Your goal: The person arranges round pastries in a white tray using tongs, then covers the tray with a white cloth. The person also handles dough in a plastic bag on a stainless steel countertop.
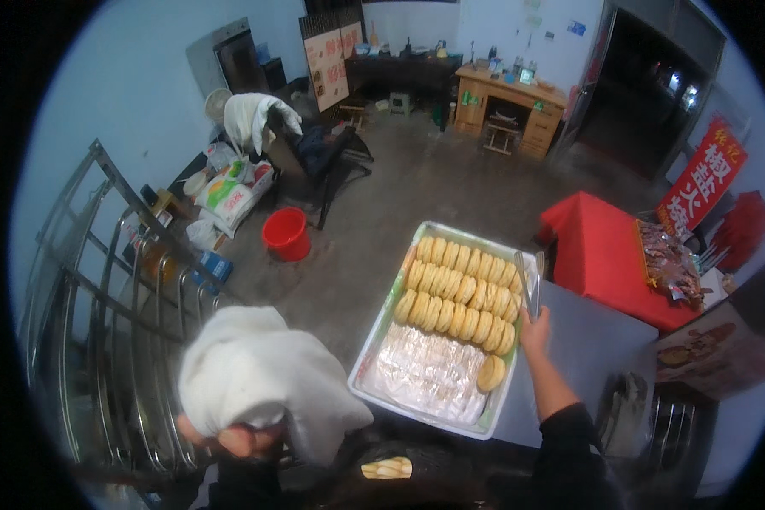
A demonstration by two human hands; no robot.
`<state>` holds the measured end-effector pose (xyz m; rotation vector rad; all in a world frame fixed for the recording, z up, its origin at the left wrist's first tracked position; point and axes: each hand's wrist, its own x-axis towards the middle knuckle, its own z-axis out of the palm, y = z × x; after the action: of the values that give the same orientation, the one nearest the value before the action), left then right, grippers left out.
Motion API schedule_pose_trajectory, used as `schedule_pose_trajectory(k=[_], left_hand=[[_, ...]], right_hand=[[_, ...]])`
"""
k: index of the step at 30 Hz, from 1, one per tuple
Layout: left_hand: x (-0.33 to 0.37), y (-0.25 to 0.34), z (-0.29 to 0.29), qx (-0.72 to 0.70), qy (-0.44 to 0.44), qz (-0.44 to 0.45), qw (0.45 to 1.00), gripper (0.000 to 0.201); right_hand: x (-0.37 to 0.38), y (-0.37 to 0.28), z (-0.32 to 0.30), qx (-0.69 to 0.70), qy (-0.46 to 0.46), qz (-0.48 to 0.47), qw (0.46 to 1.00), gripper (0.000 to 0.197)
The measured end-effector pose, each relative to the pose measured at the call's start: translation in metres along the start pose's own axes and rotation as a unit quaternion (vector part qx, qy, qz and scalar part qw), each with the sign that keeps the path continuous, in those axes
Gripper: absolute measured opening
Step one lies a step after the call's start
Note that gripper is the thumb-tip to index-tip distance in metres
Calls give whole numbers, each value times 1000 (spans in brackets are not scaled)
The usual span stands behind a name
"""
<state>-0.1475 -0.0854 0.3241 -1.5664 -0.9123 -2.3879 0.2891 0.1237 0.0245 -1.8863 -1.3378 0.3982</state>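
A shallow tray (359, 374) with a white rim lies in front of me, holding rows of round golden flatbreads (463, 285) stood on edge. Crinkled clear plastic (425, 370) covers its near part, and a single flatbread (490, 373) leans at that part's right edge. My right hand (535, 330) is closed around metal tongs (531, 282) at the tray's right side; their tips point away from me, with nothing visible between them. On the left, my left hand (242, 440) grips a bulky white cloth (268, 374) from below. The cloth covers some of its fingers.
Metal rack rails (140, 340) stand close on my left. Beyond are a red bucket (286, 234) and a reclining chair (310, 153). A grey table (582, 340) supports the tray's right side, near a red-draped table (595, 238). Below the tray, an opening shows pale food pieces (387, 467).
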Motion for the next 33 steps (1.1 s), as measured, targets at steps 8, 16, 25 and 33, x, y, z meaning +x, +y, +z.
schedule_pose_trajectory(k=[8, 16, 25, 33], left_hand=[[62, 6, 66, 229, 48, 156, 960, 44], [168, 4, 132, 459, -103, 567, 676, 45], [215, -15, 207, -79, -142, 22, 987, 32], [309, -72, 162, 163, -54, 178, 969, 46]], right_hand=[[-136, -17, -67, -83, -339, -200, 915, 59], [-192, -24, -85, -285, -494, -234, 788, 57], [-114, -152, -112, 169, -469, -87, 863, 76], [-94, -229, -80, 651, -458, 24, 604, 70]])
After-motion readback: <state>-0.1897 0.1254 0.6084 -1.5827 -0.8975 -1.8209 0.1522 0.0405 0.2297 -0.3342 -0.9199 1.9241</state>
